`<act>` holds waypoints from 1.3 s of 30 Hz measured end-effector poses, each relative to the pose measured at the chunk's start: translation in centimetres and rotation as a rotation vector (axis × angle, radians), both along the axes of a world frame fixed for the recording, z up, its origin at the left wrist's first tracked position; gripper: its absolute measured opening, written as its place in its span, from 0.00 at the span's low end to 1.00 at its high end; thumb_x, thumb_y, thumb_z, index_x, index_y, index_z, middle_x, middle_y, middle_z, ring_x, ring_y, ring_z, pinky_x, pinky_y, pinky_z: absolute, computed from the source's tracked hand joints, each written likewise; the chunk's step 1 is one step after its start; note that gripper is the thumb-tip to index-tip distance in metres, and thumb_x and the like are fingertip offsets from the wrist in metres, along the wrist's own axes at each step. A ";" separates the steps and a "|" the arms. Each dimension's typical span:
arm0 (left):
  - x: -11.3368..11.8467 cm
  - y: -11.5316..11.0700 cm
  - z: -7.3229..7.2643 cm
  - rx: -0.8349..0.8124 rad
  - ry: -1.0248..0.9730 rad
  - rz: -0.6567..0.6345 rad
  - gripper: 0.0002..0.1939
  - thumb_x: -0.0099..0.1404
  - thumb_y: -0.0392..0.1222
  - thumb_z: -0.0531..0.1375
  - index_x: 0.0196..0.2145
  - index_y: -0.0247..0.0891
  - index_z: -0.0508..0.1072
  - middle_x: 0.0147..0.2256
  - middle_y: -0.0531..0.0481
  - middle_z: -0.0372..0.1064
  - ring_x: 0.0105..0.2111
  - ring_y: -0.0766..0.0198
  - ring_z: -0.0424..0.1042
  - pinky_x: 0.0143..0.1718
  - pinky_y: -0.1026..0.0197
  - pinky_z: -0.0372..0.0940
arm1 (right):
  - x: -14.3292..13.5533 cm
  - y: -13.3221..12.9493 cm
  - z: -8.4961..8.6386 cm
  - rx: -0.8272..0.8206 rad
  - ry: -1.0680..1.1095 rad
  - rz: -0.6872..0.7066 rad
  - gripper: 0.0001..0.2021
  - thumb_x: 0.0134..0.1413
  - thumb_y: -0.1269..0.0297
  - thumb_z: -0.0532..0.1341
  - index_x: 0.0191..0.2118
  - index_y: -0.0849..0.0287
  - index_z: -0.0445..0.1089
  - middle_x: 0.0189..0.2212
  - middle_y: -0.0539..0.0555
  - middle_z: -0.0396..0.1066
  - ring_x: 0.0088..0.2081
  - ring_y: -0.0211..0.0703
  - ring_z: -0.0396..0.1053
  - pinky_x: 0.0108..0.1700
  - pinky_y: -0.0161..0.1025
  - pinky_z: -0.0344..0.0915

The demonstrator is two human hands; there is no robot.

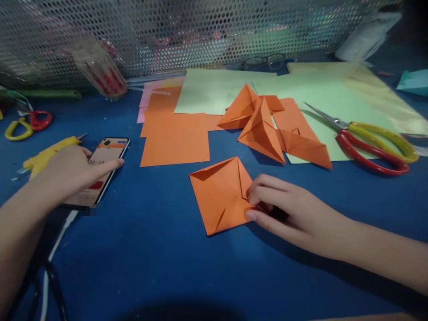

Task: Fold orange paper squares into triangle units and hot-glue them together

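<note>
An orange sheet of paper [220, 196], folded into a square with creased flaps, lies flat on the blue table. My right hand [290, 214] pinches its right edge between thumb and fingers. On the left, my left hand [73, 169] spans a smartphone [96, 191], thumb at the phone's right edge and fingers curled at the other side, partly hidden. The phone's screen is lit and shows digits. Beyond the folded square, several folded orange paper pieces [264, 129] form a loose group. Flat orange sheets [177, 142] are stacked to their left.
Red-and-yellow-handled scissors [371, 142] rest at right on pale green sheets [334, 102]. Another pair of scissors [30, 125] and a yellow glue gun [50, 151] lie left. A tilted jar [100, 71] and eyeglasses [264, 61] are near the perforated metal panel [200, 35]. A white cable [60, 240] runs from the phone.
</note>
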State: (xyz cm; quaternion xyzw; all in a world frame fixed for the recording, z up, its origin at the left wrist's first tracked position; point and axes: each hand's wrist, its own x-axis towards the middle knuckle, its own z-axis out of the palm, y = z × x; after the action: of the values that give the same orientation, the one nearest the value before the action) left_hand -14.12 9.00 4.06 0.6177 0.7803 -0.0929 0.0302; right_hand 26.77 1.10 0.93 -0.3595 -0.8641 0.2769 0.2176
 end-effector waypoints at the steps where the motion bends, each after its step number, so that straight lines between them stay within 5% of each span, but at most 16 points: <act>1: 0.1 -0.2 0.2 0.001 0.001 -0.010 0.32 0.70 0.74 0.53 0.25 0.43 0.63 0.21 0.50 0.60 0.29 0.46 0.71 0.31 0.52 0.60 | 0.0 0.0 0.1 -0.003 -0.003 -0.003 0.12 0.74 0.63 0.56 0.34 0.56 0.64 0.31 0.50 0.65 0.27 0.35 0.64 0.28 0.32 0.64; 5: 1.2 -1.0 0.9 0.130 0.036 -0.101 0.29 0.69 0.68 0.58 0.40 0.35 0.71 0.39 0.38 0.73 0.52 0.29 0.73 0.51 0.39 0.69 | -0.1 0.1 0.2 0.001 -0.004 -0.010 0.12 0.74 0.63 0.56 0.34 0.56 0.64 0.31 0.50 0.65 0.27 0.35 0.63 0.27 0.32 0.64; 8: 3.7 -2.3 0.6 0.285 0.005 -0.290 0.32 0.73 0.57 0.58 0.62 0.28 0.63 0.67 0.30 0.60 0.71 0.36 0.54 0.72 0.38 0.53 | -0.1 0.2 0.2 0.017 0.001 -0.008 0.12 0.74 0.63 0.56 0.34 0.56 0.64 0.30 0.50 0.65 0.27 0.35 0.64 0.27 0.32 0.63; 12: 8.0 -5.7 -0.9 0.417 -0.417 -0.859 0.25 0.78 0.52 0.58 0.65 0.35 0.66 0.68 0.35 0.65 0.70 0.47 0.63 0.71 0.44 0.60 | -0.1 0.2 0.0 0.050 0.006 -0.006 0.11 0.74 0.64 0.57 0.35 0.56 0.66 0.30 0.49 0.65 0.27 0.35 0.64 0.26 0.31 0.62; 15: 10.2 -8.3 -1.9 0.266 -0.599 -1.065 0.18 0.78 0.32 0.52 0.60 0.41 0.72 0.64 0.44 0.72 0.68 0.56 0.67 0.74 0.45 0.58 | -0.2 0.1 -0.2 0.089 0.003 -0.004 0.11 0.74 0.65 0.58 0.35 0.56 0.65 0.30 0.49 0.65 0.27 0.34 0.64 0.27 0.30 0.62; 18: 11.1 -9.5 -2.2 0.223 -0.677 -1.231 0.16 0.75 0.27 0.54 0.52 0.36 0.78 0.54 0.43 0.81 0.58 0.59 0.79 0.69 0.53 0.67 | -0.2 0.0 -0.2 0.118 -0.001 -0.001 0.11 0.74 0.66 0.57 0.35 0.56 0.64 0.29 0.48 0.65 0.27 0.34 0.64 0.27 0.30 0.62; 25: 11.4 -9.5 -2.7 0.332 -0.765 -1.238 0.08 0.77 0.31 0.60 0.42 0.31 0.80 0.44 0.44 0.84 0.51 0.62 0.83 0.64 0.64 0.70 | 0.1 0.0 0.2 0.139 0.014 0.044 0.11 0.76 0.64 0.56 0.37 0.56 0.66 0.30 0.51 0.70 0.32 0.39 0.68 0.32 0.33 0.66; 31: 12.7 -10.0 -2.5 0.323 -0.883 -0.997 0.14 0.78 0.35 0.60 0.31 0.36 0.78 0.38 0.51 0.81 0.46 0.70 0.83 0.55 0.76 0.71 | -0.4 0.1 0.0 0.196 -0.005 0.003 0.11 0.75 0.65 0.57 0.35 0.56 0.65 0.26 0.49 0.66 0.28 0.38 0.66 0.27 0.32 0.62; 36: 12.4 -10.3 -3.3 0.447 -0.704 -1.182 0.11 0.78 0.35 0.59 0.37 0.34 0.79 0.39 0.51 0.82 0.45 0.66 0.82 0.70 0.62 0.62 | -0.5 0.1 -0.1 0.212 -0.022 -0.014 0.10 0.74 0.66 0.58 0.36 0.56 0.66 0.26 0.48 0.65 0.29 0.38 0.66 0.28 0.31 0.62; 39: 11.8 -10.4 -3.9 0.477 -0.623 -1.237 0.09 0.78 0.34 0.60 0.37 0.35 0.78 0.36 0.53 0.81 0.40 0.66 0.80 0.71 0.61 0.60 | -0.5 0.1 -0.1 0.220 -0.027 -0.021 0.09 0.74 0.66 0.58 0.36 0.56 0.65 0.26 0.47 0.65 0.29 0.37 0.66 0.28 0.31 0.62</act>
State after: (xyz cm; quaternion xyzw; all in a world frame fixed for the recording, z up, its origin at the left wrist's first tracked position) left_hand -2.28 -1.38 0.12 0.9329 0.2430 0.2594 0.0572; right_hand 26.28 1.21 0.81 -0.3461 -0.8884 0.1732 0.2470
